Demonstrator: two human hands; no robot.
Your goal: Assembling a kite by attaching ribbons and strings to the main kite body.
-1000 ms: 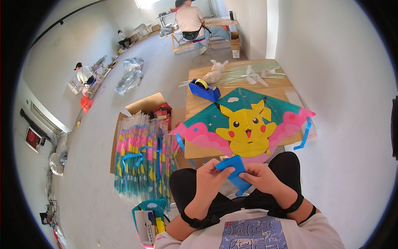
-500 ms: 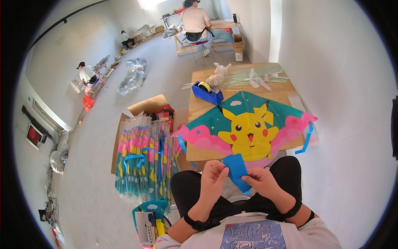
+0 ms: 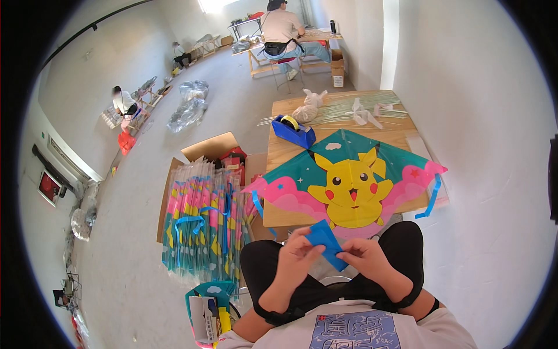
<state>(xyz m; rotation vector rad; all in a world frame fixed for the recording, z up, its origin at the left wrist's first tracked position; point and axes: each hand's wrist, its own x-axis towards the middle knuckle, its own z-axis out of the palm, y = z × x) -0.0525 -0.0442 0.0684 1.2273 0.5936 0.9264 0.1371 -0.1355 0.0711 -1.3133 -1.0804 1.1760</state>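
Over my lap, a blue plastic strip (image 3: 323, 234) is pinched between both hands; it looks folded and lies at a slant. My left hand (image 3: 295, 257) grips its left side with thumb and fingers. On the lower right side, my right hand (image 3: 366, 260) is closed on the same strip. Just beyond my hands, a kite (image 3: 350, 183) is spread over the wooden table, green and pink with a yellow cartoon animal. Its near edge overhangs the table towards my lap. A narrow blue ribbon (image 3: 431, 198) dangles from the kite's right tip, and another from its left.
A blue tape dispenser (image 3: 293, 134) stands at the table's far left, near a cloth bundle (image 3: 311, 104) and thin sticks (image 3: 354, 109). To my left, a cardboard box (image 3: 212, 145) holds several bagged, rolled kites (image 3: 200, 227). Other people sit at tables farther off; a wall borders my right.
My hands have shifted the blue strip slightly down and left, and it now looks more compactly folded. The left fingers have changed their hold; the kite stays on the table.
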